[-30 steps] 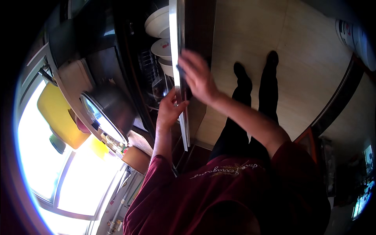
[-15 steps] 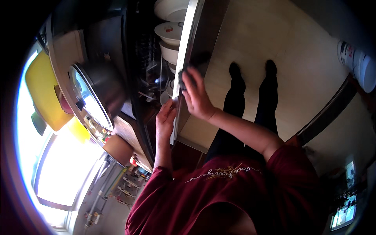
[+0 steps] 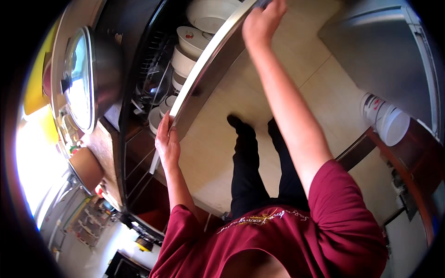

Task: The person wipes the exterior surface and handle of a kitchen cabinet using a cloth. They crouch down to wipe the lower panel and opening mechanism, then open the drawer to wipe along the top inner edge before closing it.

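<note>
1. The drawer (image 3: 208,65), full of bowls (image 3: 187,60), stands open under the worktop (image 3: 99,143).
2. Right hand (image 3: 262,21) grips its far front corner, fingers closed; push evenly.
3. Left hand (image 3: 167,141) rests on the near edge, fingers loosely curled; keep them outside the gap.

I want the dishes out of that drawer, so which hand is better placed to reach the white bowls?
Probably the left hand: it rests on the drawer front beside the white bowls. The right hand grips the front's far end.
</note>
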### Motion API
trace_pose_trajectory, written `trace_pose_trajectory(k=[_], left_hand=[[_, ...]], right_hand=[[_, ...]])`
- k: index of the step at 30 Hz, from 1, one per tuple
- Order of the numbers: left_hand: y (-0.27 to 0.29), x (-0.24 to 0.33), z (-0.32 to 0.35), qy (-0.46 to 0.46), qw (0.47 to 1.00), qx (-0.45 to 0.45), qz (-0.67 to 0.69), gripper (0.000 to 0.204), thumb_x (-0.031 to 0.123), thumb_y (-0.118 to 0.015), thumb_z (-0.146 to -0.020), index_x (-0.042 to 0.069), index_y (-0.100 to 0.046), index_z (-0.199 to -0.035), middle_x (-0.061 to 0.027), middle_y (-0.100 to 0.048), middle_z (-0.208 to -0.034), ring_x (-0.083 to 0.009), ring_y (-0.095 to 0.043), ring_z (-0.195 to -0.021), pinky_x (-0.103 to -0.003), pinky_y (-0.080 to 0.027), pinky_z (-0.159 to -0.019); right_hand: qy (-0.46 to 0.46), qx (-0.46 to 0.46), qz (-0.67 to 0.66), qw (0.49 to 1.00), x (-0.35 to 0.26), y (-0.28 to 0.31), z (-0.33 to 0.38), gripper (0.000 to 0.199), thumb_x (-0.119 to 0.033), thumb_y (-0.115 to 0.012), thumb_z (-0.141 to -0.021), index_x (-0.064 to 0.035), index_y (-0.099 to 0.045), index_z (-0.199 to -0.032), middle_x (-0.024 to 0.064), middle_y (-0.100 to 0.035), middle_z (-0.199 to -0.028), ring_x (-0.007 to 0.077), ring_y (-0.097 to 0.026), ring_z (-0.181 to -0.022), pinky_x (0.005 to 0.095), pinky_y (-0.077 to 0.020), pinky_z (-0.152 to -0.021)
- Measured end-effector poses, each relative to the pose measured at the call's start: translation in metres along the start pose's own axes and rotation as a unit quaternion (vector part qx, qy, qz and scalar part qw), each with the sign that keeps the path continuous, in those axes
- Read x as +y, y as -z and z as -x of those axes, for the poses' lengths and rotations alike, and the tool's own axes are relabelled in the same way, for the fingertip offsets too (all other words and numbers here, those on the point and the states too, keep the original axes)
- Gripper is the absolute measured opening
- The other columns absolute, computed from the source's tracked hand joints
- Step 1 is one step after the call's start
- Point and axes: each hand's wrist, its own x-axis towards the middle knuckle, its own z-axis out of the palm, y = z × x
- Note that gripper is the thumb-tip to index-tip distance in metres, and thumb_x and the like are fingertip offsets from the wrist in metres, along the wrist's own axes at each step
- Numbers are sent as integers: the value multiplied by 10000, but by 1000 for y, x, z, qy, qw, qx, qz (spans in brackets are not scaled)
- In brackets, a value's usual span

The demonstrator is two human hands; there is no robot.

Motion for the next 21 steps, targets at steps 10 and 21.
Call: trace_pose_trajectory(k=[10,21], left_hand=[[-8,-1,-3,-62,997,27,33,542,-45,-415,-705,6,-544,-1228,-154,-616,-1014,-298,-597,-978,-357,-436,-914],[11,0,0,-80,997,20,7,428,-10,-437,-758,34,-590,-1155,-158,-646,-1036,-314,-615,-976,-358,-466,-868]], right_hand=[[40,-357,-99,928,-76,96,174,625,-81,-572,-809,104,-299,-1340,318,-187,-1412,466,-277,-1283,463,-248,-1075],[73,-192,69,976,15,27,-21,326,56,-517,-789,58,-518,-1114,209,-423,-1182,345,-475,-1063,406,-388,-957]])
